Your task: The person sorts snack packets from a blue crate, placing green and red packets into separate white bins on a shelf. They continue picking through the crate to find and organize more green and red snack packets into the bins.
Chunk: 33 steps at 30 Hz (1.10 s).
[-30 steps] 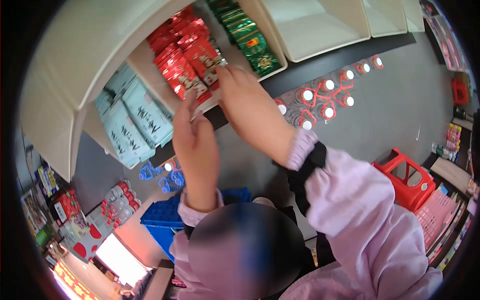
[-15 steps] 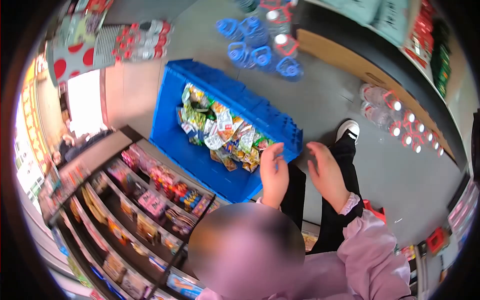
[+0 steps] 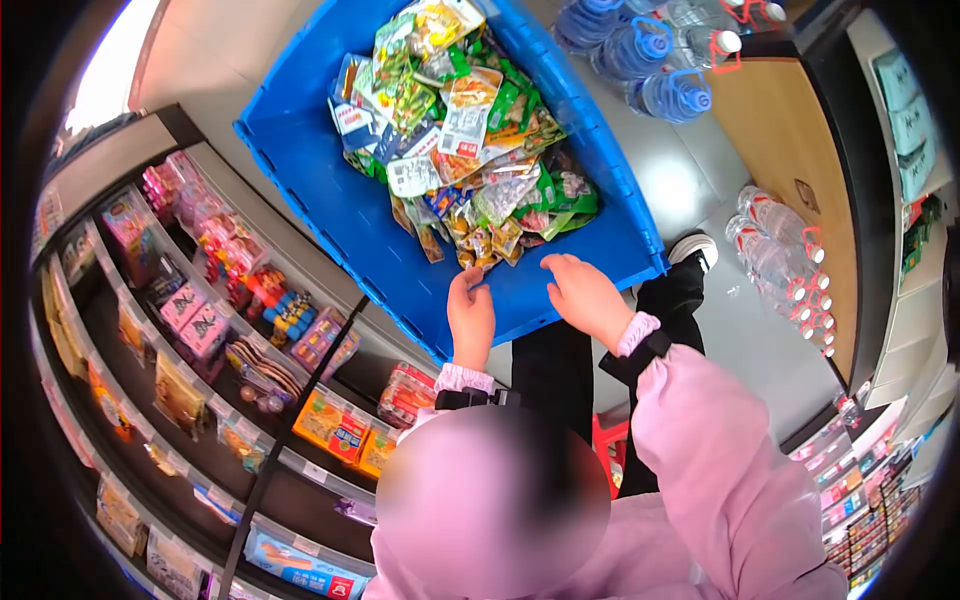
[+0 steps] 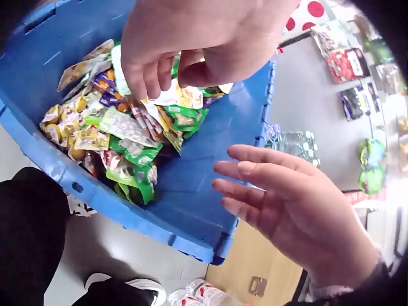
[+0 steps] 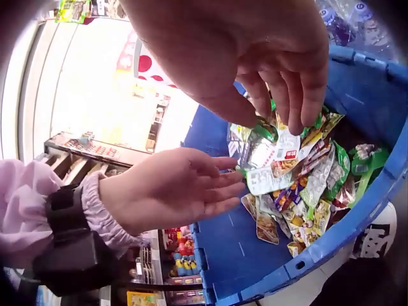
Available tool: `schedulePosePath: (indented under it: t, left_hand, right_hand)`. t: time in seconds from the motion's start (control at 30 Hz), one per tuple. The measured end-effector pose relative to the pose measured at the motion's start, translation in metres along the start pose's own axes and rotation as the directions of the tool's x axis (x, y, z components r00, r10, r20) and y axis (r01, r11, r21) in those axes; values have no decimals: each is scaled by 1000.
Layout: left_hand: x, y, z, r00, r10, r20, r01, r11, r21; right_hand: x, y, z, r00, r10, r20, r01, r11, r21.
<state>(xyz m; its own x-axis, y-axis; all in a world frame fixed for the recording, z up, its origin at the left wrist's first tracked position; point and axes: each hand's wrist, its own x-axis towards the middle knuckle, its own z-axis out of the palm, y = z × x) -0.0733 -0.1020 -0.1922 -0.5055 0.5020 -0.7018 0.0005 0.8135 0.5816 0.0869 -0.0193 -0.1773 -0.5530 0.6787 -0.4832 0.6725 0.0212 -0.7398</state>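
Over the near edge of a blue plastic crate (image 3: 330,215), both hands are held apart with nothing in them. My left hand (image 3: 472,318) has loosely bent fingers near the near corner of the heap. To its right is my right hand (image 3: 592,300), palm turned inward and fingers relaxed. Snack packets (image 3: 480,150) in green, yellow, white and purple lie heaped inside the crate. In the left wrist view the right hand (image 4: 299,210) shows straight, spread fingers; in the right wrist view the left hand (image 5: 182,188) is stretched out beside the packets.
Shelves of packaged goods (image 3: 200,330) stand left of the crate. Blue-handled water bottles (image 3: 670,95) are on the floor beyond it, with red-handled bottles (image 3: 775,250) along a wooden panel (image 3: 790,140) to the right. A shoe (image 3: 695,250) is by the crate's right corner.
A second ago the hands were at red packets in a shelf bin. The person has turned and lowered the view, bringing both empty hands over the crate's near edge.
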Motion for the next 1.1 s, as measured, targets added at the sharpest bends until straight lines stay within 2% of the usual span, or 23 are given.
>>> schedulePosePath:
  t: [0.17, 0.23, 0.27, 0.3, 0.37, 0.4, 0.47, 0.5, 0.53, 0.57, 0.6, 0.63, 0.7, 0.73, 0.77, 0.83, 0.9, 0.93, 0.97, 1.03, 1.07, 1.1]
  left_hand:
    - [32, -37, -5, 996, -69, 51, 71, 997, -30]
    - [49, -50, -2, 995, -67, 70, 69, 997, -17]
    - [60, -58, 1, 992, -77, 99, 79, 997, -14]
    - [73, -67, 3, 988, -86, 129, 88, 996, -9]
    - [95, -75, 12, 981, -104, 166, 118, 990, -79]
    - [103, -68, 16, 966, -171, 193, 191, 977, -95]
    - [124, -73, 30, 959, -163, 233, 207, 962, -176]
    - [136, -76, 36, 948, -168, 270, 225, 954, -198]
    - [151, -86, 45, 972, -109, 207, 153, 965, -211]
    - [163, -96, 53, 989, -53, 140, 83, 973, -216]
    - [168, -89, 56, 987, -37, 159, 72, 972, -223]
    - [173, -89, 60, 991, -83, 106, 102, 976, -191]
    - [178, -87, 64, 971, -193, 142, 228, 926, -302]
    - [182, -92, 65, 973, -182, 139, 215, 937, -277]
    - [186, -96, 65, 976, -170, 136, 200, 946, -254]
    - [191, -101, 61, 977, -161, 143, 192, 952, -238]
    - [191, -104, 52, 971, -173, 166, 211, 946, -247]
    - [193, -108, 48, 974, -185, 128, 212, 945, -248]
    - [193, -112, 49, 996, -69, 58, 78, 981, -178]
    - [193, -122, 46, 980, 190, -60, -191, 981, -10]
    - [196, -127, 39, 931, 365, -15, -347, 897, 273]
    - [192, -117, 37, 915, 398, 73, -402, 872, 278]
  right_hand:
    - [35, 42, 36, 996, 70, 48, -66, 995, -75]
    - [55, 67, 49, 984, 174, 22, -173, 984, -41]
    - [65, 80, 57, 972, 227, -64, -225, 974, 32]
    - [74, 91, 62, 951, 286, -122, -284, 958, 34]
    - [95, 104, 66, 889, 436, -142, -432, 900, 58]
    - [104, 110, 69, 887, 431, -168, -407, 899, 160]
    - [124, 124, 74, 876, 419, -237, -327, 879, 347]
    - [134, 130, 80, 856, 438, -275, -326, 869, 372]
    - [142, 133, 84, 842, 429, -328, -297, 875, 383]
    - [151, 137, 88, 833, 423, -357, -319, 894, 316]
    - [156, 138, 90, 840, 417, -347, -341, 904, 259]
    - [160, 138, 91, 849, 409, -335, -358, 911, 203]
    - [167, 136, 89, 844, 501, -189, -470, 863, 187]
    - [171, 135, 88, 834, 539, -119, -517, 838, 174]
    - [169, 131, 89, 872, 477, -114, -453, 873, 182]
    - [167, 128, 101, 902, 384, -200, -347, 917, 198]
    - [166, 118, 107, 921, 378, -98, -353, 913, 204]
    - [163, 108, 105, 932, 363, -18, -343, 895, 284]
    - [161, 97, 101, 940, 336, 60, -334, 870, 362]
    - [160, 80, 107, 971, 225, 76, -236, 875, 423]
    - [162, 73, 112, 971, 204, 125, -238, 852, 466]
    - [165, 67, 117, 969, 179, 173, -243, 826, 508]
